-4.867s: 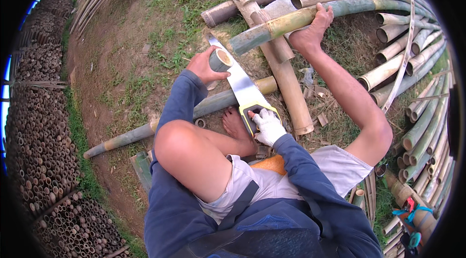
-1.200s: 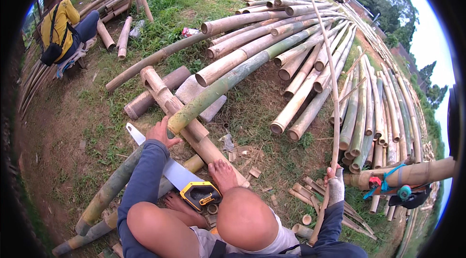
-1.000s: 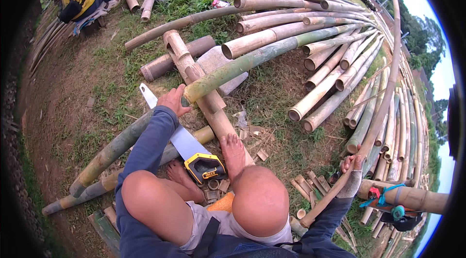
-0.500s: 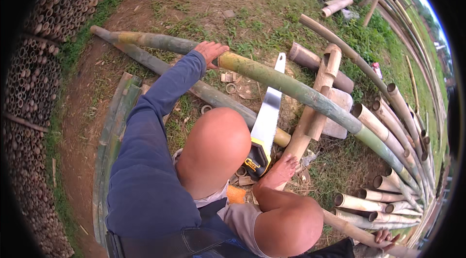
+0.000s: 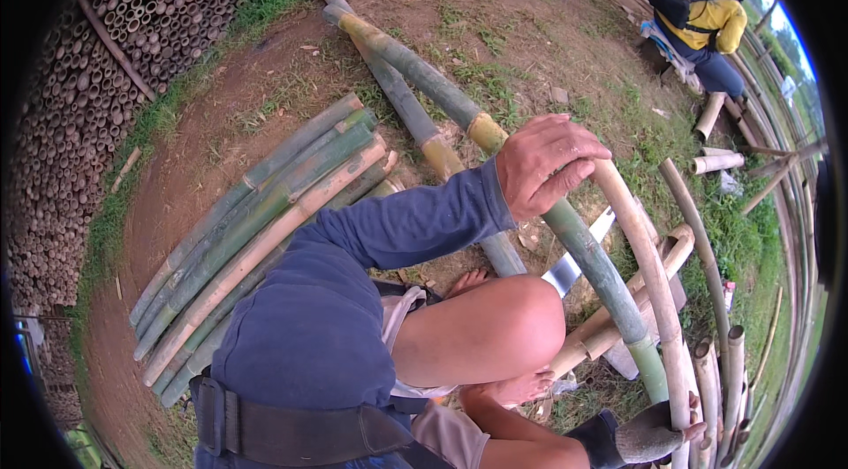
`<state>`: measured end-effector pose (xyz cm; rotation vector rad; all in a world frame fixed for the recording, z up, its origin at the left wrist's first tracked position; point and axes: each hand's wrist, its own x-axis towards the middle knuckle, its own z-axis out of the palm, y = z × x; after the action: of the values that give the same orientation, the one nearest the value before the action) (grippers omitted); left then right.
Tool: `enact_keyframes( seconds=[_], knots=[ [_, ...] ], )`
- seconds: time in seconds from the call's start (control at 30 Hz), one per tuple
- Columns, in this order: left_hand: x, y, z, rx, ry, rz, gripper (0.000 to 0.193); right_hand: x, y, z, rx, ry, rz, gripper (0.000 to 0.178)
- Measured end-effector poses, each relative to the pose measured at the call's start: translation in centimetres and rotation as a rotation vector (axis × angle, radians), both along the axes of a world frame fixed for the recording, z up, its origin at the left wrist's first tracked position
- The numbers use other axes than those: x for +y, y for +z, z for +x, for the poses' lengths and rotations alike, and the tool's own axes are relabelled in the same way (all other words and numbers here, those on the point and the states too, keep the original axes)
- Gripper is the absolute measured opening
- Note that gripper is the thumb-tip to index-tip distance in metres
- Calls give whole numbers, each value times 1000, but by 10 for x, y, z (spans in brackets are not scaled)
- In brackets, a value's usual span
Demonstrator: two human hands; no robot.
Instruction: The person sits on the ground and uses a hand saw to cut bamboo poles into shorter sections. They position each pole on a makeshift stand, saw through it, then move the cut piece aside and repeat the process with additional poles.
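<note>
A pale bamboo pole (image 5: 652, 279) slants upright in front of me at the right. My left hand (image 5: 546, 167) is at its upper end, with bent fingers and thumb closed against the tip. Lower down, my right hand (image 5: 652, 434), in a grey glove with bare fingertips, grips the same pole. Behind it a green bamboo pole (image 5: 587, 248) runs past under my left hand. A hand saw (image 5: 565, 273) shows only part of its blade; my knee hides its handle. One bare foot (image 5: 517, 388) rests near a thick bamboo support (image 5: 609, 328).
Several cut green bamboo lengths (image 5: 265, 195) lie at my left. Another bamboo pole (image 5: 411, 120) crosses the ground ahead. Cut bamboo pieces (image 5: 707, 372) cluster at the right. A large bamboo stack (image 5: 132, 18) stands far left. A person in yellow (image 5: 707, 14) sits far right.
My left hand has left the green pole and moved right to the pale pole's end. My right hand has raised the pale pole from the lower right. The view has turned.
</note>
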<state>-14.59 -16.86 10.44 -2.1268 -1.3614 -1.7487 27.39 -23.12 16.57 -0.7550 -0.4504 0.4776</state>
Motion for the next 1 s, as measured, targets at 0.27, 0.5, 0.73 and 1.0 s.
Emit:
enact_keyframes(
  seconds=[0.27,0.5,0.73,1.0],
  knots=[
    [-12,49,100,441,-250,308,70,18,-30,-82,62,542,-219,75],
    [8,5,60,464,-31,-15,68,8,-46,-74,-117,714,-77,74],
    [13,-65,-143,756,65,-330,72,-10,-81,91,276,254,-48,63],
    [-4,-124,-52,676,-323,-196,113,28,-155,49,387,810,-95,39]
  ],
)
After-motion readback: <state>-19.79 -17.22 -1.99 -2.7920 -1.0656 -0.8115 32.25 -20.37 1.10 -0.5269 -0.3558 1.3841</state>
